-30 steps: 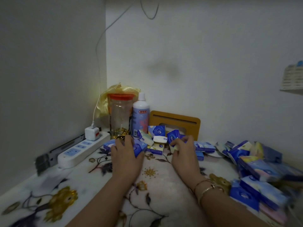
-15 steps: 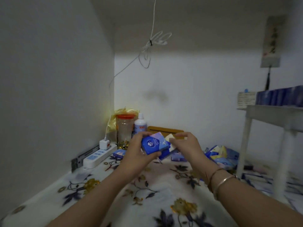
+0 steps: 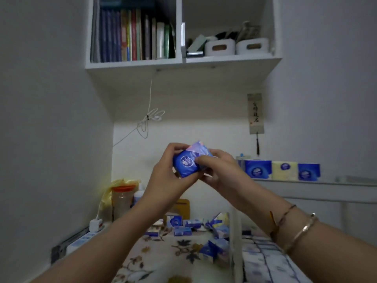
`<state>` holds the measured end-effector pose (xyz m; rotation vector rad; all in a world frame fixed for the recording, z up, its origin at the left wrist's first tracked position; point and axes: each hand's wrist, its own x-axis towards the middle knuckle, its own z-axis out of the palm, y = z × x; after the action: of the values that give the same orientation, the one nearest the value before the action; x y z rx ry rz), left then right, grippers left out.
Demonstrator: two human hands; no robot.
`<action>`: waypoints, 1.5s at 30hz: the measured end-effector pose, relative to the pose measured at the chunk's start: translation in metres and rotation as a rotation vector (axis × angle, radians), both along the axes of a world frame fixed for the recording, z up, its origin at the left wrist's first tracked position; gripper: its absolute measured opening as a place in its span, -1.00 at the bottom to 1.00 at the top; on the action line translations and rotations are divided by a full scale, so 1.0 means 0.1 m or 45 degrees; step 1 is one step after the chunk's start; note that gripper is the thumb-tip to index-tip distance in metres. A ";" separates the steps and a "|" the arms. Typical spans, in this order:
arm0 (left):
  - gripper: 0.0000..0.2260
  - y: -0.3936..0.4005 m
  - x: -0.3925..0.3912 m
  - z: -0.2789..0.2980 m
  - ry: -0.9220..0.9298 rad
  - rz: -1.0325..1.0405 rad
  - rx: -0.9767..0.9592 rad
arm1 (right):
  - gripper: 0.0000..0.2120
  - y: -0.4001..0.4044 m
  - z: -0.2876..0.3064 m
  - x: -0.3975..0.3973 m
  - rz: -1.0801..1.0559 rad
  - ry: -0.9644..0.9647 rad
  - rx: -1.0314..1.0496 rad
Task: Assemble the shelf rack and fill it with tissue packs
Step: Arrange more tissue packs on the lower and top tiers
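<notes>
Both hands are raised in front of me around a small stack of blue tissue packs point(image 3: 186, 163). My left hand point(image 3: 165, 176) grips the stack from the left and below; my right hand point(image 3: 220, 172) holds it from the right, thumb on the front pack. To the right stands the white shelf rack point(image 3: 306, 183), with a row of blue and yellow tissue packs point(image 3: 283, 170) on its top shelf. One rack leg point(image 3: 236, 248) comes down onto the flowered table. Several loose tissue packs point(image 3: 195, 227) lie on the table below my hands.
A clear jar with an orange lid point(image 3: 122, 199), a white bottle and a yellow bag stand at the back left. A white power strip point(image 3: 83, 237) runs along the left wall. Overhead hangs a wall cabinet point(image 3: 183, 64) with books and white boxes.
Both hands picked tissue packs from the pile on the table and lifted them up. My view tilted upward, so the wall cabinet and the rack's top shelf came into sight.
</notes>
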<state>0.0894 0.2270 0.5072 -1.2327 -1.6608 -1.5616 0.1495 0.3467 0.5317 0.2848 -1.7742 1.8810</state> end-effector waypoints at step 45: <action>-0.71 1.27 0.52 0.32 0.396 0.197 -0.618 | -0.53 1.62 0.28 1.09 -1.255 -0.196 1.636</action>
<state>0.1414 0.3535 0.5394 -1.4530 -1.9256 -0.8438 0.2585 0.5083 0.5592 -0.2847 -2.3354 -0.0224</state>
